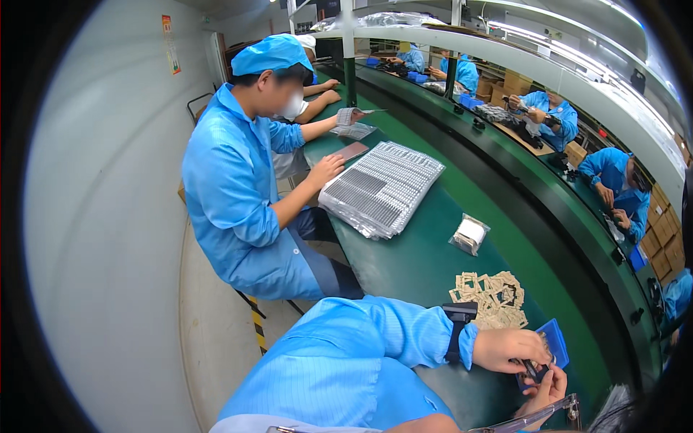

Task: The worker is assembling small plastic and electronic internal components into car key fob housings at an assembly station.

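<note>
My left hand, in a blue sleeve with a black wrist strap, pinches a small dark part at the lower right. My right hand comes up from below and grips the same part with its fingertips. Both hands work just over a small blue tray on the green table. A heap of flat tan cut-out pieces lies just beyond my left wrist. What the dark part is exactly stays too small to tell.
A clear bag with a white roll and a wrapped stack of silvery trays lie further along the table. A seated co-worker in blue has a hand on that stack. Other workers sit across the green conveyor. A clear strip lies at the bottom edge.
</note>
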A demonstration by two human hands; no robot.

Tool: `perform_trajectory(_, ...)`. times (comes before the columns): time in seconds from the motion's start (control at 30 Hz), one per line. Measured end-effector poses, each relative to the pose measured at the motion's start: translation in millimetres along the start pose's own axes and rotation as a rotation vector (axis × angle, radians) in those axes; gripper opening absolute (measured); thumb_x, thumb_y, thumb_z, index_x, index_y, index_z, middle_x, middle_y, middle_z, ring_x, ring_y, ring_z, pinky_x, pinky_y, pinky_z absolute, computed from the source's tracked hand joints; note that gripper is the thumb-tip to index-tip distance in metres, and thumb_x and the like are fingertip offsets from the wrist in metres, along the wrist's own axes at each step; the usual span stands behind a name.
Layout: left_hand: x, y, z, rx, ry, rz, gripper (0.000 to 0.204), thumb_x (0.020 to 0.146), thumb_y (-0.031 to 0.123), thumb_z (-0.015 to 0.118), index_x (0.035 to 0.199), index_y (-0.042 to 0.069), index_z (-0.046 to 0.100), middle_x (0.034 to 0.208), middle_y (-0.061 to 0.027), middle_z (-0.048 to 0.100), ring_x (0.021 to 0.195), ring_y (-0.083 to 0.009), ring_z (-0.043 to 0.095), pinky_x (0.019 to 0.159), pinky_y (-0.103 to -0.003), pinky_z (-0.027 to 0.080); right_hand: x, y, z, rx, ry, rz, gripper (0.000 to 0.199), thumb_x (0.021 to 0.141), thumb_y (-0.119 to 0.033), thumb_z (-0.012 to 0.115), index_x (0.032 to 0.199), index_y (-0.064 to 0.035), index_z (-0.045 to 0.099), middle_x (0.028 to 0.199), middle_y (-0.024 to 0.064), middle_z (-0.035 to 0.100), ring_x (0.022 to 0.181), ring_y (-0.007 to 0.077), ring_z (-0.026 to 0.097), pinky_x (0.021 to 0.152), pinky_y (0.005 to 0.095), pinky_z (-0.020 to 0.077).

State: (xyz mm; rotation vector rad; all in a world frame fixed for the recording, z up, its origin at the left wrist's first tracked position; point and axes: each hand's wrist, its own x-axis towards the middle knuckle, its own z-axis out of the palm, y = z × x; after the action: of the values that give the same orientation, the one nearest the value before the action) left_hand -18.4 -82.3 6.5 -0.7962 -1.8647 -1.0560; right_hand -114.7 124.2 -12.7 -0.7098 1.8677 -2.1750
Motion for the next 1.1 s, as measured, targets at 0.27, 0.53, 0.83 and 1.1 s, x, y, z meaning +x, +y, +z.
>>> perform_trajectory(0.27, -5.0, 0.0, -0.6, -0.144, 0.022, -0.41, 0.022, 0.089, 0.009, 0.072, 0.11, 0.005, 0.07, 0.104, -0.0109, 0.068, 0.093, -0.0306, 0.065, 0.078, -0.039, 0.053, -6.6, 6.7, -0.5, -0.165, -0.006, -0.099, 0.018, 0.103, -0.014, 0.059, 0.114, -0.0003, 0.062, 0.097, 0.0091, 0.068, 0.064, 0.0102, 0.066, 0.049, 0.0169, 0.0481)
perform_trajectory(0.53, 0.0, 8.3, 0.3, -0.27, 0.1, -0.49, 0.013, 0.087, 0.001, 0.071, 0.1, 0.003, 0.069, 0.099, -0.0086, 0.067, 0.09, -0.0218, 0.065, 0.072, -0.032, 0.052, -10.2, 8.2, -2.4, -0.193, -0.05, -0.122, 0.015, 0.102, -0.006, 0.059, 0.116, -0.0008, 0.059, 0.1, 0.0094, 0.069, 0.072, 0.012, 0.069, 0.055, 0.0184, 0.0495)
perform_trajectory(0.83, 1.6, 8.7, -5.3, -0.253, 0.239, -0.59, 0.009, 0.087, 0.004, 0.074, 0.092, 0.004, 0.067, 0.127, -0.012, 0.062, 0.111, -0.0218, 0.063, 0.087, -0.032, 0.055, 0.4, -17.0, -3.8, -0.148, -0.529, 0.346, 0.083, 0.093, -0.064, 0.06, 0.16, -0.0222, 0.032, 0.161, 0.0163, 0.035, 0.152, 0.0395, 0.024, 0.125, 0.0584, 0.0161)
perform_trajectory(1.1, 0.7, 2.1, -3.8, -0.309, 0.185, -0.66, 0.005, 0.089, 0.005, 0.07, 0.094, 0.004, 0.069, 0.136, -0.012, 0.061, 0.114, -0.0203, 0.063, 0.09, -0.032, 0.055, -32.4, -15.1, 19.1, -0.338, -0.209, -0.336, 0.03, 0.09, 0.004, 0.072, 0.117, 0.0025, 0.061, 0.119, 0.0216, 0.068, 0.099, 0.0228, 0.07, 0.085, 0.0301, 0.056)
